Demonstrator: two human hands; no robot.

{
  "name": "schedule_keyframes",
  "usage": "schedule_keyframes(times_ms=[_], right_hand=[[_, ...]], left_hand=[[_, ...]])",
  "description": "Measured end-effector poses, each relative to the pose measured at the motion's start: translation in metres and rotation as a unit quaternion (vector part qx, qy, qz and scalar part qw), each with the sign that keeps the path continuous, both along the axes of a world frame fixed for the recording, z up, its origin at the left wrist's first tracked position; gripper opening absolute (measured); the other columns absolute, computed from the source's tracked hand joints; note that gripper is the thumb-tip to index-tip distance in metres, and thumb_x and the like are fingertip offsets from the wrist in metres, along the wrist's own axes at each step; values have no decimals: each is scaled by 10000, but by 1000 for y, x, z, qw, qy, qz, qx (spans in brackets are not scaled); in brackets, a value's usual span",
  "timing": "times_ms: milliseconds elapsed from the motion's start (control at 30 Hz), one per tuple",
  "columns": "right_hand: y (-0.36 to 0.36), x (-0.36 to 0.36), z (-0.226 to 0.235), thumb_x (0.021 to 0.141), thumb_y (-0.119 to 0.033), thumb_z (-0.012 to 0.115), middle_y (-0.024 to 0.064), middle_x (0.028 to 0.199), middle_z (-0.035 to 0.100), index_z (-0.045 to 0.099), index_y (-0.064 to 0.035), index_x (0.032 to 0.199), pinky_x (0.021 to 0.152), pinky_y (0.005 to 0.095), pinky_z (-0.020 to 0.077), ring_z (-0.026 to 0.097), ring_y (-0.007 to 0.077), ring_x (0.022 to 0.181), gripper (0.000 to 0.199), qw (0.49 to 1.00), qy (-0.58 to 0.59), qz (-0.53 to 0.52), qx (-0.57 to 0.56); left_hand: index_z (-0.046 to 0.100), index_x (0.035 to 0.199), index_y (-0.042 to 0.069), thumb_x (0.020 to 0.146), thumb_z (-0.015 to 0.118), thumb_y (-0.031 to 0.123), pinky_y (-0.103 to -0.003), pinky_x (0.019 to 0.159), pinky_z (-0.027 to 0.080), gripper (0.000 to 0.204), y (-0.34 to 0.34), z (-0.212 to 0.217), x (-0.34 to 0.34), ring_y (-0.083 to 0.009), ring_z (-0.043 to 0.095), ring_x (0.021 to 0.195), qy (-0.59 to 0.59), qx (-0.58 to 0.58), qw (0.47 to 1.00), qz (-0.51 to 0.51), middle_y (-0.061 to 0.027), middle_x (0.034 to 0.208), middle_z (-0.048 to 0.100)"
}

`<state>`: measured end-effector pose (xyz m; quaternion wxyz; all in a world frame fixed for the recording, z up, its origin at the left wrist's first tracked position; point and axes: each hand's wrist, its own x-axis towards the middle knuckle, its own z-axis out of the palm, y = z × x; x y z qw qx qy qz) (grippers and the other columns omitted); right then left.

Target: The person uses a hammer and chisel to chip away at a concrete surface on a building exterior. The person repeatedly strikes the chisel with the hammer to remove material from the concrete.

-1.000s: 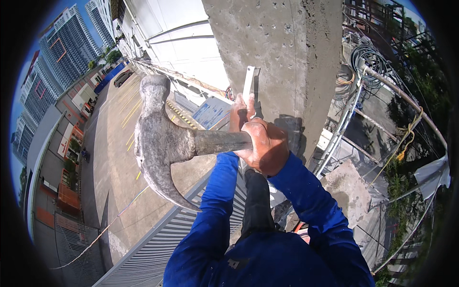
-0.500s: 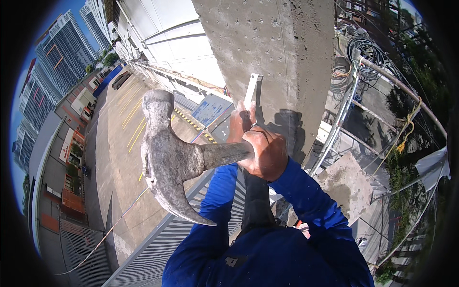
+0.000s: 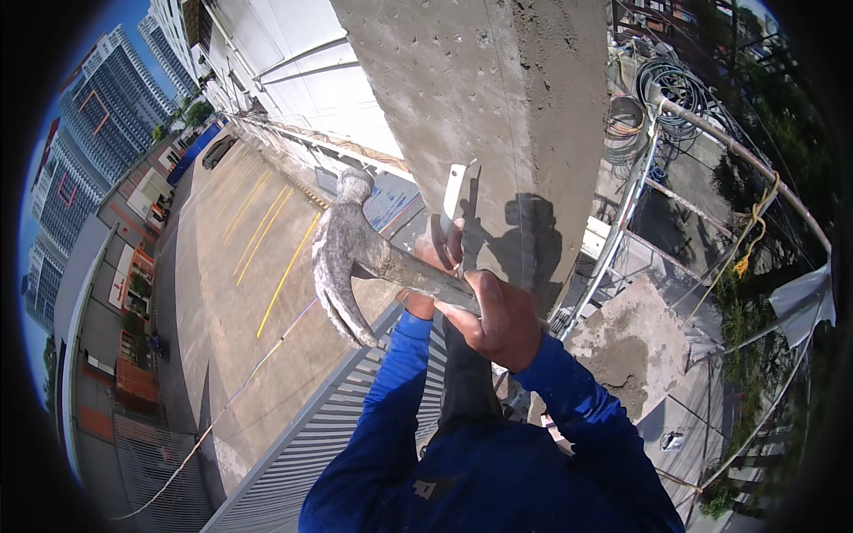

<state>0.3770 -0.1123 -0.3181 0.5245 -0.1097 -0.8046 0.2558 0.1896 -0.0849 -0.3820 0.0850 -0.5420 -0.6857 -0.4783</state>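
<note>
My right hand [image 3: 506, 322] is closed round the handle of a worn claw hammer [image 3: 348, 244]. The grey-white hammer head hangs to the left, its claw pointing downward. Beyond the handle, my left hand [image 3: 435, 249] grips a narrow white strip [image 3: 454, 188] with a small hole near its top end. This strip stands nearly upright against the face of a grey concrete column [image 3: 444, 98], or very close to it, and casts a shadow there. Its lower end is hidden by my left hand, and the hammer handle covers part of that hand.
A ribbed metal sheet [image 3: 355, 404] slopes below my left arm. Far below lies a paved yard [image 3: 258, 222] with yellow lines. To the right are metal pipes [image 3: 622, 222], coiled cables [image 3: 671, 98], a yellow rope [image 3: 749, 244] and a mortar-smeared board [image 3: 635, 342].
The hammer head has swung right, away from me and closer to my left hand. My right hand has shifted slightly right and down. The view has tilted a little; the left hand keeps the strip.
</note>
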Motion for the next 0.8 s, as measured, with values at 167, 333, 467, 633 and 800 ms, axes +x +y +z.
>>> schedule_keyframes(times_ms=[167, 333, 467, 633, 800], right_hand=[[28, 11, -28, 810, -300, 746, 140, 721, 589, 533, -27, 1020, 544, 427, 491, 616, 342, 621, 405, 993, -30, -40, 109], [70, -1, -68, 881, -382, 649, 191, 729, 610, 525, 2, 1023, 563, 464, 487, 622, 395, 646, 428, 969, -207, -110, -80], [15, 12, -24, 857, -386, 685, 195, 726, 591, 511, 4, 1021, 543, 464, 476, 607, 417, 634, 458, 995, -85, -30, -46], [5, 29, -22, 754, -376, 772, 133, 775, 598, 531, -38, 995, 539, 432, 486, 616, 348, 634, 480, 996, 1, 11, 86], [68, 33, -89, 821, -329, 733, 173, 734, 610, 554, -32, 962, 545, 452, 484, 633, 376, 652, 374, 955, -202, -177, -124]], left_hand=[[576, 889, -20, 895, 609, 244, -479, 528, 438, 267, 25, -31, -7, -406, 589, 610, 99, 47, 994, 13, -231, 617, 553], [621, 1010, 13, 877, 571, 132, -439, 588, 471, 186, 21, -67, -46, -396, 596, 694, 257, -1, 966, 23, -229, 941, 579], [556, 1038, 22, 925, 575, 208, -451, 516, 406, 219, 6, -14, 9, -371, 568, 634, 314, 3, 949, 12, -223, 857, 551], [555, 985, 0, 939, 563, 288, -515, 557, 444, 292, 0, -26, 30, -460, 598, 670, 13, -98, 992, 74, -253, 702, 598], [579, 965, -27, 889, 597, 155, -481, 577, 483, 198, 18, -34, 22, -379, 620, 633, 224, 67, 972, -4, -181, 665, 603]])
